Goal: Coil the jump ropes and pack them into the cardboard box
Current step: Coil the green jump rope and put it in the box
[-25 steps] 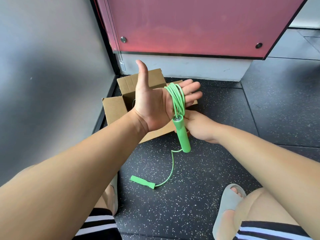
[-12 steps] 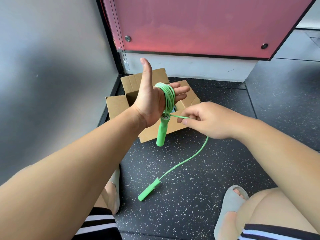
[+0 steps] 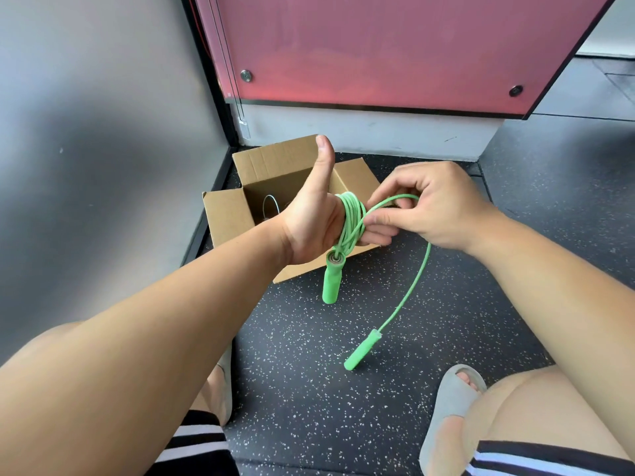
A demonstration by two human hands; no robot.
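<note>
The green plastic-corded jump rope (image 3: 350,218) is mostly wound in a tight coil of several turns round the fingers of the left hand (image 3: 309,225). That hand is held up over the brown corrugated cardboard box (image 3: 226,218), thumb straight up and fingers stretched out through the loops.

1 green cylindrical handle (image 3: 331,283) hangs straight down from the coil's lower edge. The right hand (image 3: 436,207) is just right of the coil and close against the left fingertips. It pinches the free cord between thumb and forefinger, its other fingers curled.

From that pinch the cord arcs right, then down toward the person, to the 2nd handle (image 3: 362,350). Its long axis slants toward the near side over the black speckled rubber floor (image 3: 343,407); whether it rests there or hangs just clear I cannot tell.

Only a short tail seems left to wind, so the right hand would lead, circling the left fingers. The box stands open in the floor's far left corner, with a thin white loop (image 3: 269,207) inside.
</note>
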